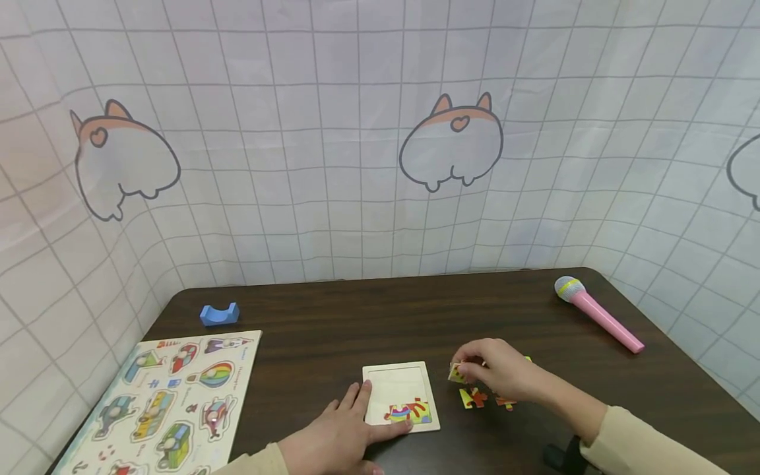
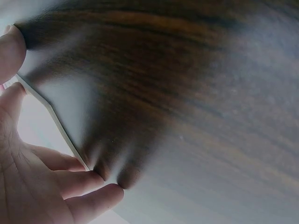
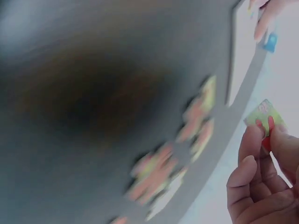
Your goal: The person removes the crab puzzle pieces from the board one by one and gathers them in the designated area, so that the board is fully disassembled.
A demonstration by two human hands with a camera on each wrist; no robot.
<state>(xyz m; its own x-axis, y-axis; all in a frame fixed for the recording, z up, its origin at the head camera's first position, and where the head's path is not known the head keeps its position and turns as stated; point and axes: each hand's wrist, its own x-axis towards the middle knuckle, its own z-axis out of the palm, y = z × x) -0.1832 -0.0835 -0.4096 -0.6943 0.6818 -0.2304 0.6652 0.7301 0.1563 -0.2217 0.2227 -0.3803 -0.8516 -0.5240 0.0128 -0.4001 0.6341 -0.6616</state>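
My left hand (image 1: 338, 432) lies on the left side of a small pale puzzle tray (image 1: 394, 386). Its fingers are stretched along the rim, and the thumb rests by several joined colourful pieces (image 1: 418, 414) in the tray's lower part. To the right of the tray, my right hand (image 1: 501, 371) pinches a jigsaw piece (image 3: 266, 114) between thumb and index finger, above the table. Green and red show on that piece in the right wrist view. Several loose pieces (image 1: 473, 398) lie below and beside this hand, which partly hides them.
A large picture puzzle board (image 1: 192, 389) with vehicles covers the table's left side. Behind it sits a blue curved block (image 1: 220, 315). Toward the right edge of the dark table (image 1: 320, 323) lies a pink toy microphone (image 1: 600, 318). A checked cloth (image 1: 332, 165) hangs behind.
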